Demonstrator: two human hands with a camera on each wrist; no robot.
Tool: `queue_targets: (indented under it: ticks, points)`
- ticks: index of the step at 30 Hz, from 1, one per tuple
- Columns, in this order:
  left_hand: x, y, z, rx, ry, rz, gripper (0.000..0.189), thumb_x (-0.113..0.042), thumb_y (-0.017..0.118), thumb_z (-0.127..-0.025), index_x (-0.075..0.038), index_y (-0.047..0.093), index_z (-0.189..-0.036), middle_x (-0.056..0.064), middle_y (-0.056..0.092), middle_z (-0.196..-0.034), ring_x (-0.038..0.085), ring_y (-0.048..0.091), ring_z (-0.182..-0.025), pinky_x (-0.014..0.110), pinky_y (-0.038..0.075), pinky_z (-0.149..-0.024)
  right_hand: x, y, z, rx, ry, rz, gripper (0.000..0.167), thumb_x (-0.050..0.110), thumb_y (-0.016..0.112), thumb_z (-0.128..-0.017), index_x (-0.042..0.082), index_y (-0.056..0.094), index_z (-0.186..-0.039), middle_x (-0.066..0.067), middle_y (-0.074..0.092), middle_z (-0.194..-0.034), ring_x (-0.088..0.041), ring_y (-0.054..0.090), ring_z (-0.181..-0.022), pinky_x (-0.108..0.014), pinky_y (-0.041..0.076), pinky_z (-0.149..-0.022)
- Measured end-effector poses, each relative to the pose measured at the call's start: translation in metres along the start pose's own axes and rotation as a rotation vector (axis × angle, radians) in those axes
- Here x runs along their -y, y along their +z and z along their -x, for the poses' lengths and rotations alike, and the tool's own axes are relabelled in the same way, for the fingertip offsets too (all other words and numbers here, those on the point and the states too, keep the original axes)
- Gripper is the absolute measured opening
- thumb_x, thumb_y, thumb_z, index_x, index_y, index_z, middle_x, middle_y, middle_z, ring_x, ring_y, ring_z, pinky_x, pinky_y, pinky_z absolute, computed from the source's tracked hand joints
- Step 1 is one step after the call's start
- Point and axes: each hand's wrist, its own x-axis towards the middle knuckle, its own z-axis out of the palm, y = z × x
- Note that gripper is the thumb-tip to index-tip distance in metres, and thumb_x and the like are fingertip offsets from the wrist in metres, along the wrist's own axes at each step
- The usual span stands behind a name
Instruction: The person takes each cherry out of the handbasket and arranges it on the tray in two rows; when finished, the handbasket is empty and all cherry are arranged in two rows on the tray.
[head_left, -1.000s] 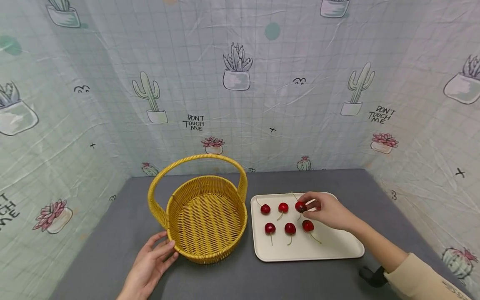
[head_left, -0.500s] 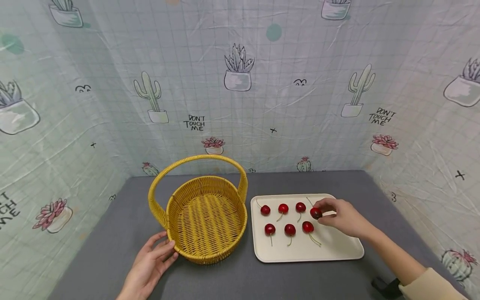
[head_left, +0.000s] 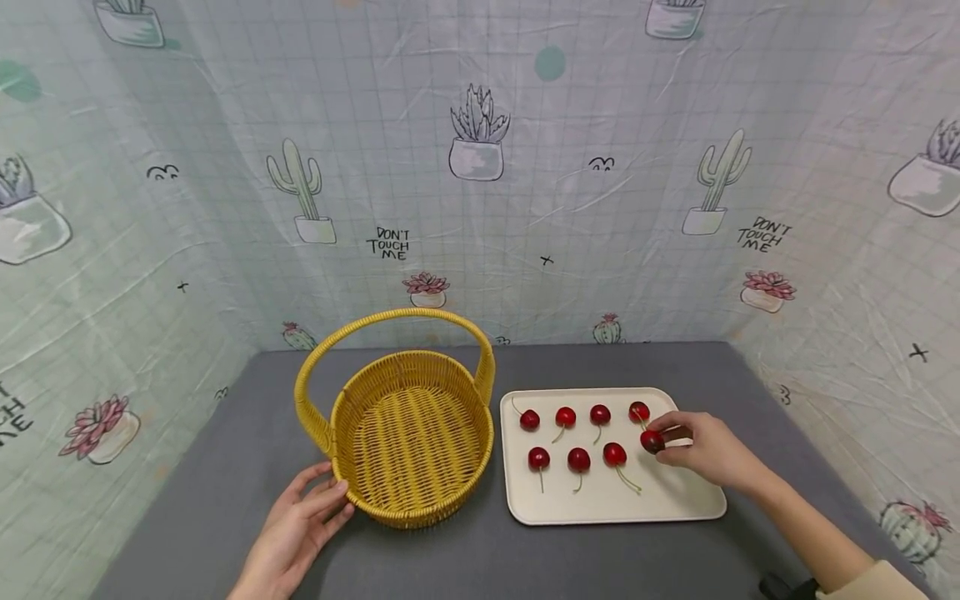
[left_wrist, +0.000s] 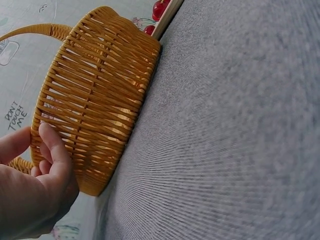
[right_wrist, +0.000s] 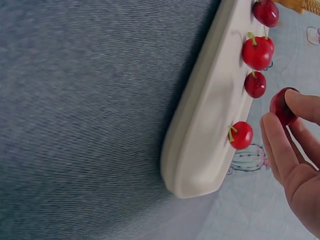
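In the head view my left hand (head_left: 300, 525) grips the near-left rim of a round yellow wicker basket (head_left: 412, 450) with a tall arched handle. Thumb and fingers lie on either side of that rim in the left wrist view. My right hand (head_left: 708, 450) pinches a dark red cherry (head_left: 652, 441) between thumb and fingers, over the right part of a cream tray (head_left: 675, 496). Several stemmed cherries lie on the tray in two rows; one cherry (head_left: 639, 412) sits just behind the held one. The right wrist view shows the held cherry (right_wrist: 281, 106) apart from the tray.
Basket and tray stand side by side on a grey cloth-covered table (head_left: 420, 567), a narrow gap between them. A patterned curtain (head_left: 480, 217) with cactus drawings closes off the back and both sides. A dark strap (head_left: 783, 587) shows near the right sleeve.
My right hand has moved right and toward me with the cherry in its fingers. The cherry in the back row's right place has come into view. The left hand stays on the basket rim.
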Motion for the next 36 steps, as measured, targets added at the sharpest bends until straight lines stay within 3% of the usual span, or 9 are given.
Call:
queue_targets:
  ticks: [13, 24, 36]
  points:
    - [-0.003, 0.0, -0.001, 0.011, 0.003, -0.016, 0.045, -0.005, 0.06, -0.105, -0.014, 0.032, -0.14, 0.003, 0.06, -0.115, 0.016, 0.065, -0.101, 0.036, 0.057, -0.091, -0.016, 0.005, 0.01, -0.018, 0.068, -0.006, 0.033, 0.005, 0.083, -0.083, 0.001, 0.073, -0.114, -0.006, 0.074, -0.105, -0.031, 0.069, -0.103, -0.028, 0.056, -0.075]
    - [-0.001, -0.001, 0.001, 0.012, 0.007, -0.032, 0.046, -0.006, 0.059, -0.105, -0.014, 0.032, -0.14, 0.002, 0.062, -0.118, 0.016, 0.066, -0.103, 0.037, 0.057, -0.092, -0.021, 0.007, 0.014, 0.015, 0.069, -0.066, 0.036, 0.0, 0.081, -0.081, -0.005, 0.072, -0.115, -0.013, 0.072, -0.105, -0.031, 0.071, -0.096, -0.027, 0.058, -0.074]
    - [0.001, -0.007, -0.002, -0.006, -0.033, -0.121, 0.044, -0.019, 0.065, -0.104, -0.015, 0.035, -0.137, 0.0, 0.062, -0.11, 0.018, 0.064, -0.095, 0.04, 0.057, -0.088, -0.019, 0.011, 0.013, 0.039, 0.04, -0.038, 0.034, 0.001, 0.083, -0.08, 0.002, 0.072, -0.111, -0.007, 0.071, -0.104, -0.031, 0.067, -0.101, -0.029, 0.058, -0.077]
